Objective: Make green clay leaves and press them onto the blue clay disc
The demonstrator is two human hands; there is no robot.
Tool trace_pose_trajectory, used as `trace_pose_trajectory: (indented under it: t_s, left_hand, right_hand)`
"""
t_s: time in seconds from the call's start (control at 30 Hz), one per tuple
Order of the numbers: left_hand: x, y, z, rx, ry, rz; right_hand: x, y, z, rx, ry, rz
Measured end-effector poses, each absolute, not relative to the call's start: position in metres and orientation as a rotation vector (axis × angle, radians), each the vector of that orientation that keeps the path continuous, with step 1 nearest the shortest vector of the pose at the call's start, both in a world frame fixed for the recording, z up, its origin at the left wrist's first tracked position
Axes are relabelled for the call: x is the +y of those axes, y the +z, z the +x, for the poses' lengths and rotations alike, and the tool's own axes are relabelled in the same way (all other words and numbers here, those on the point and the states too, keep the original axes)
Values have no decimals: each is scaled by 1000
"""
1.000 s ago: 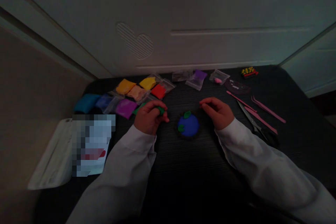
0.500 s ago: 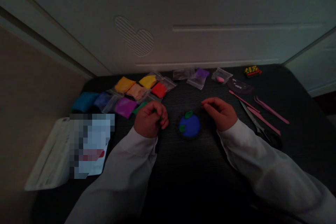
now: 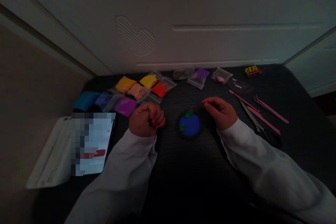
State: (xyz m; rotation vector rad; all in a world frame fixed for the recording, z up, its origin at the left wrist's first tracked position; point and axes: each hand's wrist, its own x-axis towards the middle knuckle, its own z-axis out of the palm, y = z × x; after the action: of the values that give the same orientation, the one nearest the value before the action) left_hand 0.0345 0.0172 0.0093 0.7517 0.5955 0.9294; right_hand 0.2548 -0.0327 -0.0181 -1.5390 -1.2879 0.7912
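My left hand [image 3: 147, 119] is closed in a loose fist, with a bit of green clay [image 3: 149, 112] showing between thumb and fingers. To its right on the dark table lies a round clay piece [image 3: 190, 126], blue on top with a dark brown rim. Two green leaf shapes sit on it, one leaf [image 3: 189, 113] at the top edge and another leaf [image 3: 182, 127] at the left. My right hand [image 3: 221, 112] hovers just right of the round piece, thumb and forefinger pinched together. Whether anything is between those fingertips is too small to tell.
Clay packets, among them an orange packet [image 3: 125, 84] and a magenta packet [image 3: 126, 106], lie behind my left hand. A lit phone [image 3: 101, 140] rests on a paper sheet [image 3: 52, 154] at left. Scissors [image 3: 258, 126] and pink tweezers [image 3: 273, 110] lie at right.
My left hand has shifted slightly left and its fingers have curled in tighter around the green clay. My right hand and the round piece look unchanged.
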Motion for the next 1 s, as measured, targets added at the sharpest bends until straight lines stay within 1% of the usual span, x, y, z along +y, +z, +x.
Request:
trace_pose_trajectory:
  t_s: [0.23, 0.43, 0.67, 0.87, 1.0]
  left_hand:
    - [19, 10, 30, 545, 863, 735]
    - [16, 7, 44, 646, 1100, 713]
    - [14, 3, 53, 756, 1135, 732]
    - [15, 3, 54, 876, 1030, 735]
    - [17, 3, 51, 879, 1056, 806]
  right_hand:
    - [-33, -15, 254, -1293, 783, -1550]
    - [-33, -15, 254, -1308, 769, -1559]
    - [-34, -17, 255, -1324, 773, -1564]
    - [-33, -15, 254, -1312, 778, -1554]
    - [-33, -15, 254, -1311, 785, -1563]
